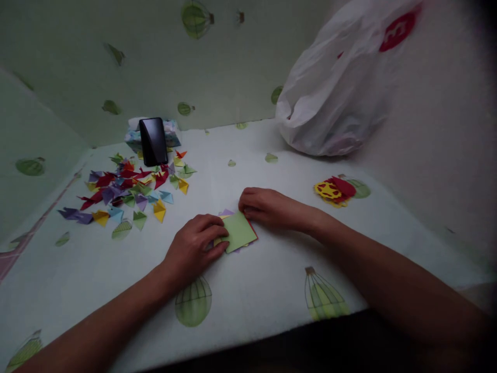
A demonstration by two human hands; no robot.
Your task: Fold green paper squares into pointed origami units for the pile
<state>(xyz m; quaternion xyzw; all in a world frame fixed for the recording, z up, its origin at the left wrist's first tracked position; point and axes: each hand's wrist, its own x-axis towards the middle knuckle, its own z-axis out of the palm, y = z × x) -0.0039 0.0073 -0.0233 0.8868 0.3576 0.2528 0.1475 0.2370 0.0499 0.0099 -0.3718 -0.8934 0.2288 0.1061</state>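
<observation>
A small stack of square coloured paper (239, 233) lies on the table in front of me, a light green sheet on top. Purple, yellow and red edges stick out unevenly beneath it. My left hand (200, 239) holds the stack at its left edge, with the fingertips over the green sheet. At the far right corner of the stack, my right hand (261, 205) has its fingers pinched together on the paper. How many sheets it grips there is hidden.
Many folded origami pieces (130, 189) are heaped at the left. Behind them a phone (154, 142) leans on a tissue box (173, 133). Yellow and red paper cutouts (334, 190) lie at right; a white plastic bag (330, 88) stands behind. The table (248, 300) meets walls.
</observation>
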